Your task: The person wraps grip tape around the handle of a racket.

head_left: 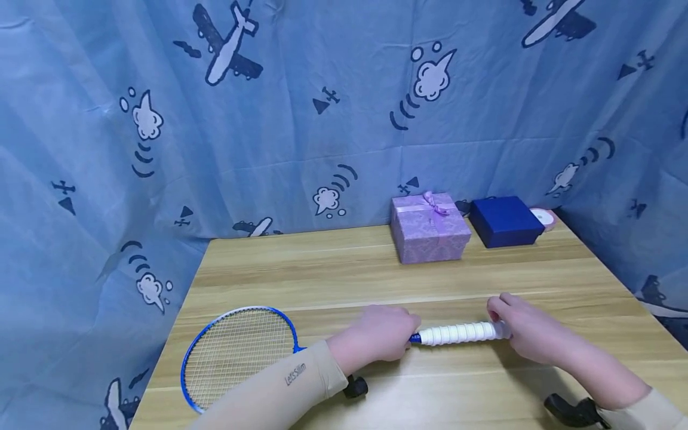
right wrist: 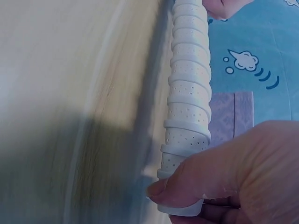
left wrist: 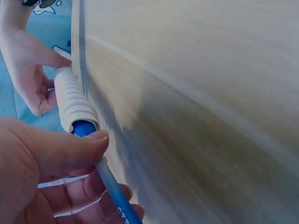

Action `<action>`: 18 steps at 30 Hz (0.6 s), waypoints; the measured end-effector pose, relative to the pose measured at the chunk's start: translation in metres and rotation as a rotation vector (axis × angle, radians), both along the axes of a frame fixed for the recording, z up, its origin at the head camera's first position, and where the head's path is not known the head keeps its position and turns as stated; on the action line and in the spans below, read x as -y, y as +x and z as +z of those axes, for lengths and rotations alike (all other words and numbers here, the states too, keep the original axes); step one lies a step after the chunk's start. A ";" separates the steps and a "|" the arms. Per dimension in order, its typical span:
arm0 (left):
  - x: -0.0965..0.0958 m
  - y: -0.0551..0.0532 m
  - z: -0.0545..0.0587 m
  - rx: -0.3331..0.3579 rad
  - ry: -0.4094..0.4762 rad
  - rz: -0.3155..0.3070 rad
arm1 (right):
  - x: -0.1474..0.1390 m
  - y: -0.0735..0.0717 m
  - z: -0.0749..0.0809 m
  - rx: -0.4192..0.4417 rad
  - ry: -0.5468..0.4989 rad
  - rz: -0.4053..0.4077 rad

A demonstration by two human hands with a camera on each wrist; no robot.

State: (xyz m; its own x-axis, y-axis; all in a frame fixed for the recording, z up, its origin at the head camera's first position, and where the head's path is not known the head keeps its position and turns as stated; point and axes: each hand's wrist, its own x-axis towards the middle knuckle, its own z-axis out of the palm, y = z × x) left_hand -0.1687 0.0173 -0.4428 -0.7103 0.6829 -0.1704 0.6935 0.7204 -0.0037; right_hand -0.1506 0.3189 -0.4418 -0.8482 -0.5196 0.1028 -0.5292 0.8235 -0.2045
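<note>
A badminton racket (head_left: 242, 352) with a blue frame and pale strings lies along the table, its head at the left. Its handle (head_left: 457, 333) is wrapped in a white ridged, perforated grip and points right. My left hand (head_left: 378, 334) holds the blue shaft just below the handle; in the left wrist view, thumb and fingers (left wrist: 84, 191) pinch it. At the butt end, my right hand (head_left: 532, 328) grips the white handle, thumb across it in the right wrist view (right wrist: 187, 182). The left forearm covers part of the racket head and shaft.
Toward the back of the wooden table (head_left: 301, 269) stand a purple gift box (head_left: 432, 233) with a ribbon and a dark blue box (head_left: 506, 222). A pink and white round item (head_left: 544, 218) sits behind the blue box. A blue patterned curtain (head_left: 322, 137) hangs behind.
</note>
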 end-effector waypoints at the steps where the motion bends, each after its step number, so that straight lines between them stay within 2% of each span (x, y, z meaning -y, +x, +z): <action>1: -0.002 0.000 0.000 0.001 -0.003 0.000 | -0.002 0.001 0.000 0.001 0.001 -0.002; 10: -0.005 0.005 -0.006 -0.066 -0.036 -0.014 | -0.008 0.004 -0.011 -0.009 0.020 0.012; 18: -0.005 0.006 -0.014 -0.079 -0.011 0.001 | -0.010 0.007 -0.014 -0.010 0.021 -0.004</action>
State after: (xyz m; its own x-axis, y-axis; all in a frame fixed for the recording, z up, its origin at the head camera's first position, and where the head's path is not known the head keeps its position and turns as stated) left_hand -0.1625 0.0227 -0.4570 -0.7227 0.6804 -0.1213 0.6898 0.7210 -0.0658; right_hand -0.1436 0.3292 -0.4555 -0.8493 -0.5183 0.1005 -0.5278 0.8296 -0.1821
